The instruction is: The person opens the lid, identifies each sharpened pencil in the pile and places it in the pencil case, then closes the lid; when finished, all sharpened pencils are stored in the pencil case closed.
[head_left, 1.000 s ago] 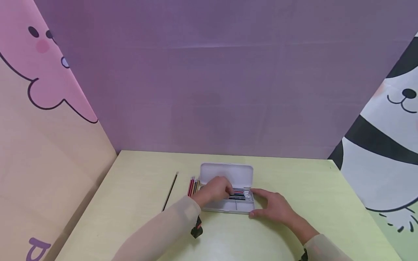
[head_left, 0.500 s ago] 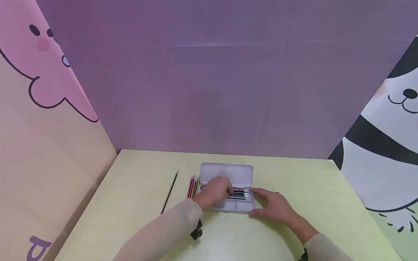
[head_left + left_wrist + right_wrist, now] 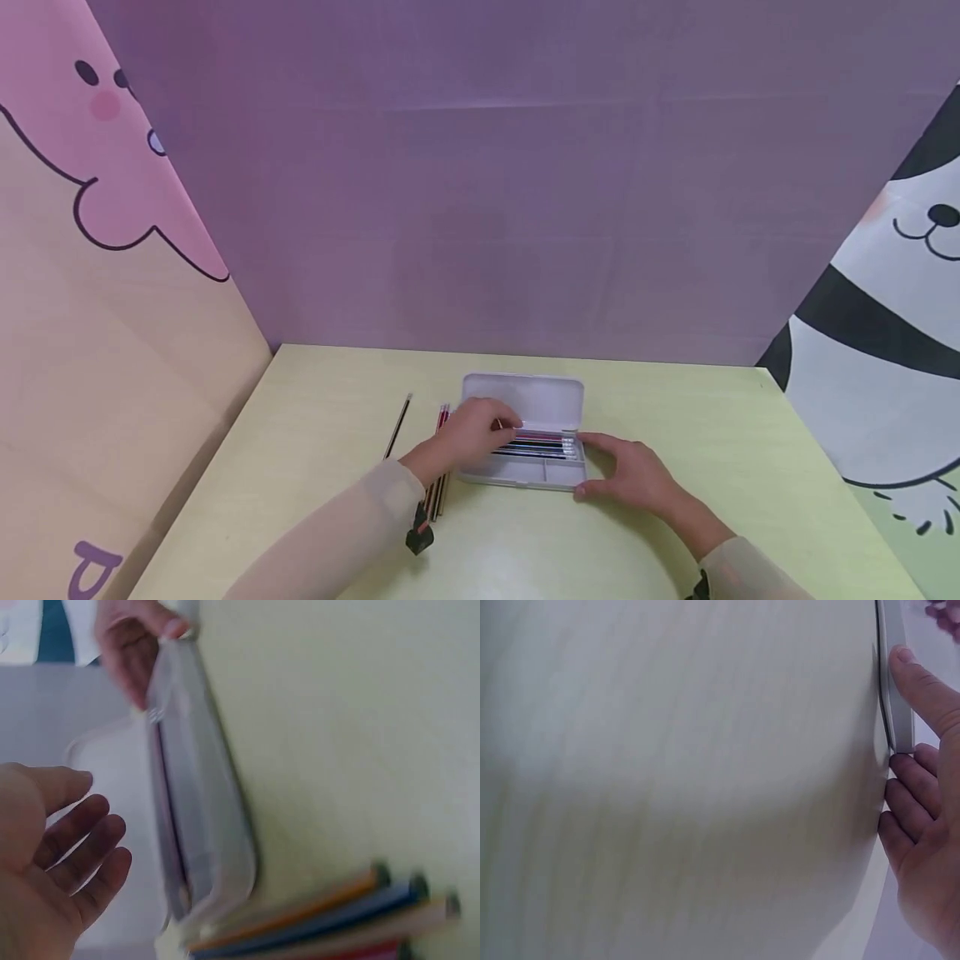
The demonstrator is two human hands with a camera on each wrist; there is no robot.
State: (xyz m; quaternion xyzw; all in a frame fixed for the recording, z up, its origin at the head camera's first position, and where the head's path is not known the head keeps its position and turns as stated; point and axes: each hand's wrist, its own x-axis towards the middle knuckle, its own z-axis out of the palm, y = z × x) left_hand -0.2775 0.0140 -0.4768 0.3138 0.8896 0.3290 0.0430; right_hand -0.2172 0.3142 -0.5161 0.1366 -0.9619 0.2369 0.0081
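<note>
A white pencil case (image 3: 558, 477) lies on the table with its lid (image 3: 551, 400) folded back. Several dark and red pencils (image 3: 536, 450) lie side by side in its long rear compartment. My left hand (image 3: 472, 429) is above the left part of the case. In the left wrist view its fingers (image 3: 105, 881) are loosely bent and apart, holding nothing. At the right end, my right hand (image 3: 633, 479) holds the case, thumb on the front corner and fingers at the end and back corner. Part of the case is hidden beneath the left hand.
Several pencils (image 3: 437, 500) lie left of the case, partly under the left forearm; the left wrist view shows orange, blue and red ones (image 3: 315, 922). A single dark pencil (image 3: 397, 427) lies farther left. A purple wall (image 3: 510, 208) stands behind the table (image 3: 675, 400).
My left hand has drawn back leftward and lifted off the pencils in the case, its fingers loosening. More of those pencils now show. The right hand stays at the case's end.
</note>
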